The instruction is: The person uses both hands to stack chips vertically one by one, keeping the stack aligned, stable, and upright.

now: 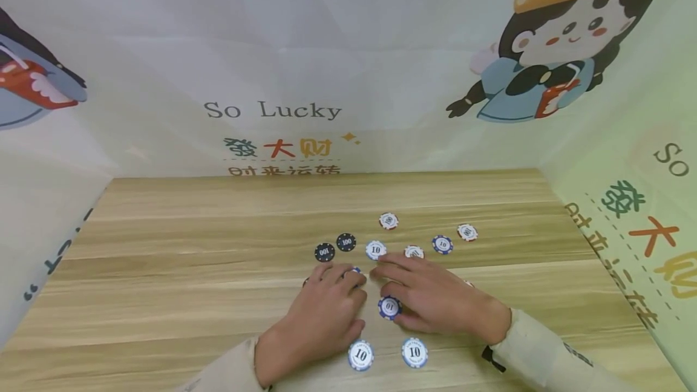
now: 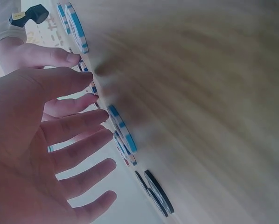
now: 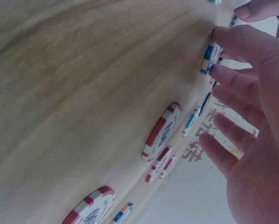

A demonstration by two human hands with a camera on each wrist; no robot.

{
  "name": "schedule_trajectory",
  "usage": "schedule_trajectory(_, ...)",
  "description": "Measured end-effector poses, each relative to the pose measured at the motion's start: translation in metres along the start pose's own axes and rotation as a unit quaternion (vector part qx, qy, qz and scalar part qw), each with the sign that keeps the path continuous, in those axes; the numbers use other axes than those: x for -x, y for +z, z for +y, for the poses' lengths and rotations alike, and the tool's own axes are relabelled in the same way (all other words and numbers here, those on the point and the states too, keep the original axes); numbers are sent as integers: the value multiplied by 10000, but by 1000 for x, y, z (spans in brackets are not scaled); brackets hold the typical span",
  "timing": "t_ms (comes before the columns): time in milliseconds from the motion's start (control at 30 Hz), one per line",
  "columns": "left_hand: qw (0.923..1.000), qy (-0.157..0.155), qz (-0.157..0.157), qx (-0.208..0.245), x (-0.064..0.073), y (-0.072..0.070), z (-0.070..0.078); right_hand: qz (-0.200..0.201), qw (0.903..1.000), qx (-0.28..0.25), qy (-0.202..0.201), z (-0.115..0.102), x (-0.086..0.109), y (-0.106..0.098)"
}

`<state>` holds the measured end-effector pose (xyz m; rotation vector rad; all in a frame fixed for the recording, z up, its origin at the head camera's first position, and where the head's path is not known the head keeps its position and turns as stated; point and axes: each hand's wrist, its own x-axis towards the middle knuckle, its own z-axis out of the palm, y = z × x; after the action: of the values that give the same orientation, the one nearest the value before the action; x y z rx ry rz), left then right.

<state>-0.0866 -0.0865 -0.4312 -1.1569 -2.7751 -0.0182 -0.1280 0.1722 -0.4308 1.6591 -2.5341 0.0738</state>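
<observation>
My right hand point(image 1: 430, 295) pinches a dark blue poker chip point(image 1: 389, 307) by its edge, thumb on one side and index finger on the other. The chip lies flat on the wooden table, its face showing a 10. To its left, my left hand point(image 1: 323, 313) is palm down with loosely bent fingers. Its fingertips overlap a blue-edged chip point(image 1: 356, 270), mostly hidden. A light blue 10 chip point(image 1: 376, 250) lies just beyond the right fingertips. Two more light blue chips, one left point(image 1: 361, 355) and one right point(image 1: 415, 352), lie nearer my body.
Two black 100 chips, one point(image 1: 324, 252) beside the other point(image 1: 346, 242), lie beyond the left hand. Red-and-white chips point(image 1: 389, 221) and another blue chip point(image 1: 443, 244) are scattered at the back right. Printed cloth walls point(image 1: 381, 107) enclose the table point(image 1: 190, 247).
</observation>
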Motion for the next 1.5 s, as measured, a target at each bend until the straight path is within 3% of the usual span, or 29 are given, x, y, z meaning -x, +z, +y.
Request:
schedule_trajectory(433, 9998, 57, -154, -131, 0, -2, 3, 131, 9997, -205, -12, -6, -8, 3)
schedule_trajectory(1000, 9999, -108, -58, -81, -2, -2, 12, 300, 9985, -442, 112, -10, -11, 6)
schedule_trajectory(1500, 9998, -92, -164, -63, -5, -1, 10, 455, 9944, -787, 533, 6, 13, -5)
